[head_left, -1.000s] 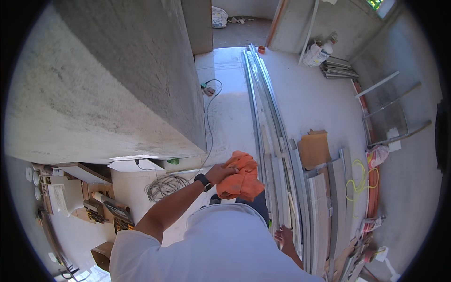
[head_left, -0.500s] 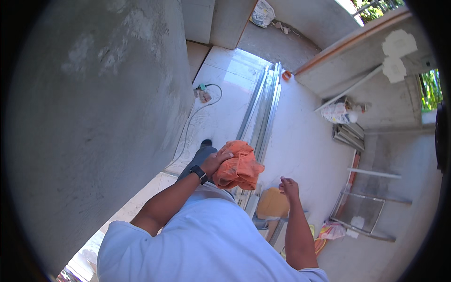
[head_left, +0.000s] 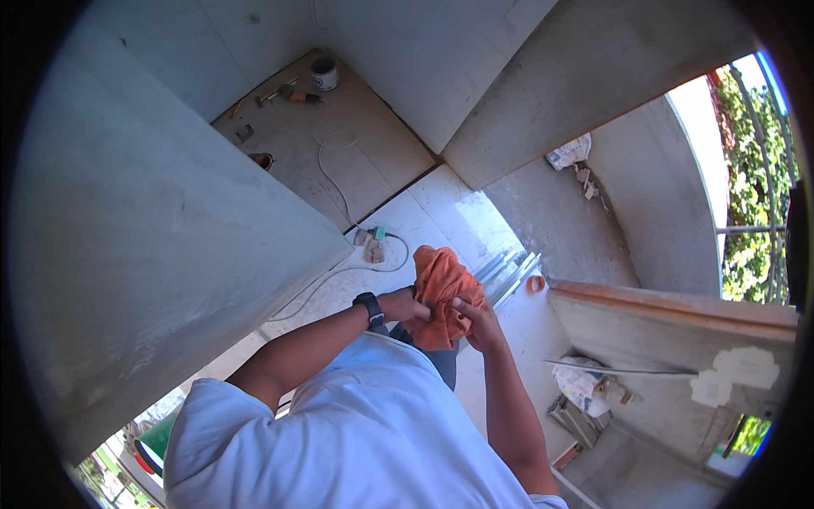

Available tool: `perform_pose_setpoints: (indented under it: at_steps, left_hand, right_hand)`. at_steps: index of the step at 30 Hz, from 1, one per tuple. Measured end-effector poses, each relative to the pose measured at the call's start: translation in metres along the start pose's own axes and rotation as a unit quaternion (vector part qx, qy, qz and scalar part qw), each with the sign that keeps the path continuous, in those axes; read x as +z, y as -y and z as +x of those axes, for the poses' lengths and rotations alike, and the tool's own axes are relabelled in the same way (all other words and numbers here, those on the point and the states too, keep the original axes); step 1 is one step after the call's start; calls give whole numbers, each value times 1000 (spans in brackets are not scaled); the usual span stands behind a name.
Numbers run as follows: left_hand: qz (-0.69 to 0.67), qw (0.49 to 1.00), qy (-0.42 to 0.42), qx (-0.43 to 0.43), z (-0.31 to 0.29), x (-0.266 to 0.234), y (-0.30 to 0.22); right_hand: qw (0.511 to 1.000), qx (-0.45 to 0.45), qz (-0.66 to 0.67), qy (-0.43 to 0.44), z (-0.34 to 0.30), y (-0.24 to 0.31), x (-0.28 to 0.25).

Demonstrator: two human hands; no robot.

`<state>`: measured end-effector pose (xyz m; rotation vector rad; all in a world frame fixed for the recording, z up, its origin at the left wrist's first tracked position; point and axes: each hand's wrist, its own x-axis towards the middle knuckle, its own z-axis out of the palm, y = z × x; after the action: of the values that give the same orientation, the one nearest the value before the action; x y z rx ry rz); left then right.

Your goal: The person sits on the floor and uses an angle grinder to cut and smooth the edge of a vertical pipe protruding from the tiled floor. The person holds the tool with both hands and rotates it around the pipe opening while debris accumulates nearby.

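An orange cloth (head_left: 443,288), crumpled and bunched up, is held in front of my body. My left hand (head_left: 402,306), below a black wristwatch (head_left: 370,311), grips its left side with the fingers tucked into the folds. On its right side my right hand (head_left: 480,322) pinches the fabric with the thumb on top. Both hands are closed on the cloth, and some of their fingers are hidden behind or within it.
Long metal profiles (head_left: 509,276) lie on the pale floor beyond the cloth, near an orange ring (head_left: 535,284). A cable with a green connector (head_left: 379,232) crosses the floor. A bucket (head_left: 324,74) and tools stand in the far room. A grey wall (head_left: 170,237) rises at my left.
My right hand has come in from the right and taken hold of the cloth, which my left hand held alone. The view has turned, bringing the far room with the bucket in.
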<state>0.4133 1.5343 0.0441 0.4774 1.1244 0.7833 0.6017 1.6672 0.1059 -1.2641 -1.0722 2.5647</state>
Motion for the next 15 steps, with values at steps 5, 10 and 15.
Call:
perform_pose_setpoints:
  at_steps: [5, 10, 15]
  left_hand:
    - [-204, 974, -89, 46, 70, -38, -73]
    - [-284, 899, -332, -5, 134, -74, -110]
    - [-390, 843, -354, 108, 149, -103, -174]
  right_hand:
    - [995, -2, -99, -14, 86, 145, -21]
    - [983, -24, -183, -10, 192, 233, -69]
    - [954, 18, -298, -24, 294, 341, -76]
